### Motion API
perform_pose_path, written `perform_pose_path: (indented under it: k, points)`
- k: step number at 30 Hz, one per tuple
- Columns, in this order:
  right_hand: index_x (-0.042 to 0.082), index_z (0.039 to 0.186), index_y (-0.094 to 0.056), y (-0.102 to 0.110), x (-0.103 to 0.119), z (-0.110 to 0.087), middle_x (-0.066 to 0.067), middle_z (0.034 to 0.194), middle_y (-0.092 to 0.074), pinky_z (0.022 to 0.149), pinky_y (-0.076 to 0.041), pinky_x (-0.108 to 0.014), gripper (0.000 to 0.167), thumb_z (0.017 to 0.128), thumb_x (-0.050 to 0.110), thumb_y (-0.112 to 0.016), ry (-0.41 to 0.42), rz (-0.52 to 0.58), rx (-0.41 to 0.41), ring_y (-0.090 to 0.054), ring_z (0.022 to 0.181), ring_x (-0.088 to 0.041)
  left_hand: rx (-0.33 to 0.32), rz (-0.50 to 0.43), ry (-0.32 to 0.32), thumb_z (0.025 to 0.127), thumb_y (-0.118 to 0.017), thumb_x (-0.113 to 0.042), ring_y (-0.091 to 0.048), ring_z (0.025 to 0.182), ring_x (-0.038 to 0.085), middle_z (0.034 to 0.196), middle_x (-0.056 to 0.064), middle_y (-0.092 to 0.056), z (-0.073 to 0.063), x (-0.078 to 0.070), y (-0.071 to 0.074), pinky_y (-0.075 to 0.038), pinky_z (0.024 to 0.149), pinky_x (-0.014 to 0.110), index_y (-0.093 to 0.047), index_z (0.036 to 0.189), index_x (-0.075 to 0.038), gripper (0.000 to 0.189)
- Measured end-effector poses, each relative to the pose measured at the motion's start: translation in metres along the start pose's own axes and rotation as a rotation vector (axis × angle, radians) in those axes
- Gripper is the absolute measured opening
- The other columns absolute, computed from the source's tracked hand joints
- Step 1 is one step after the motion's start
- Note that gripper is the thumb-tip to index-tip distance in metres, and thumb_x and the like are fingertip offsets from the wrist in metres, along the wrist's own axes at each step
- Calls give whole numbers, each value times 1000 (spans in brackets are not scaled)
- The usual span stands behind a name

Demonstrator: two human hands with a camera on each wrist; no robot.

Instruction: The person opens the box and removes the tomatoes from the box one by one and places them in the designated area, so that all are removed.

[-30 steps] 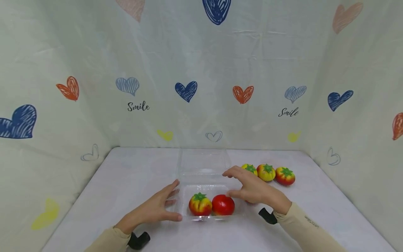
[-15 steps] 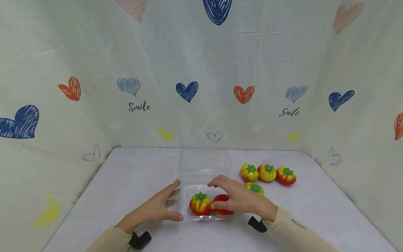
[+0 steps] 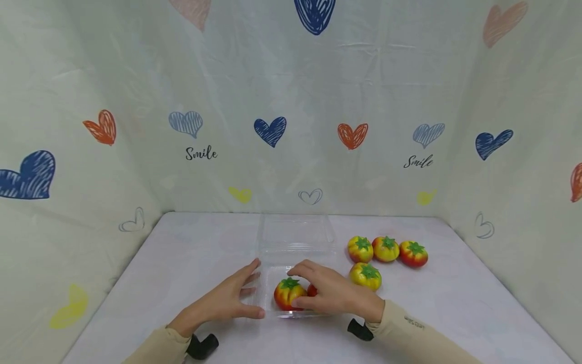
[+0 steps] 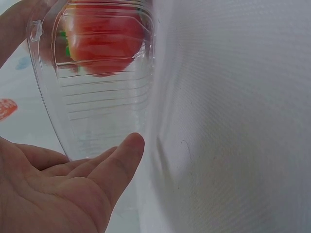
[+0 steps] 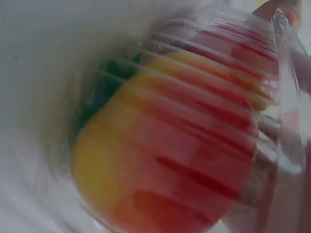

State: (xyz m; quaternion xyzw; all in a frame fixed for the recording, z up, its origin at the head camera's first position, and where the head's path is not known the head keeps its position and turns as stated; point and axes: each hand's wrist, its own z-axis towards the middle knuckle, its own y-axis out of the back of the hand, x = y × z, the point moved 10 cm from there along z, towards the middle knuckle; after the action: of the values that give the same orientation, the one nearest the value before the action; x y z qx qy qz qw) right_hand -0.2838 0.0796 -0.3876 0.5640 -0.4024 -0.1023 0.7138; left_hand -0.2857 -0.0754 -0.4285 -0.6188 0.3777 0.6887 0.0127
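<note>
A clear plastic clamshell box [image 3: 295,314] lies with its lid [image 3: 295,230] folded back. Inside sits a red and yellow toy tomato [image 3: 286,296] with a green calyx. Beside it is a redder toy tomato [image 3: 311,290], mostly hidden by my right hand in the head view. My left hand [image 3: 227,298] rests along the box's left side, fingers extended. My right hand [image 3: 332,290] reaches over the box, thumb at the front of the left tomato and forefinger above it. In the right wrist view, a yellow and red tomato [image 5: 170,145] shows through the ribbed wall.
Right of the box, several more toy tomatoes with green calyxes stand on the white table: a yellow one [image 3: 366,276] nearest the right hand, others [image 3: 386,249] behind it, and a redder one [image 3: 414,254] farthest right. A heart-printed curtain [image 3: 382,91] surrounds the table.
My right hand has moved left across the box, from the right-hand tomato to the left one, uncovering the yellow tomatoes beside the box. The left hand has stayed in place.
</note>
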Motion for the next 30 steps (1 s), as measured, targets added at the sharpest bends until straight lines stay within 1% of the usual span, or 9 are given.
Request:
perform_pose_path:
  k: [5,10,18,30]
  points:
    - [19,134,-51,-3,0,2,6,129,-52,94,-50,-30,55,90,52,-58,11,1,-10,-54,106,-7,9,-13,-27,75,-82,-32,-45,129,39,157,19,-15,0,-2,0,-45,99,40,-7,153,-3,112]
    - [22,132,-51,-7,-1,4,8,128,-52,93,-50,-28,54,89,54,-58,11,24,4,-53,104,-6,14,-25,-38,76,-82,-30,-43,130,39,157,19,-14,-1,-1,0,-45,99,40,-7,153,-2,111]
    - [22,125,-56,-12,2,6,10,121,-54,93,-48,-23,44,91,48,-60,42,60,18,-52,103,-4,16,-31,-28,76,-82,-31,-43,130,39,157,18,-14,-1,0,-1,-45,99,40,-6,153,-4,111]
    - [24,120,-59,-12,4,7,12,120,-55,91,-48,-21,35,88,38,-66,35,111,35,-51,102,-3,7,-27,-25,76,-82,-30,-43,130,40,157,19,-14,-2,-2,0,-45,99,40,-6,153,-3,112]
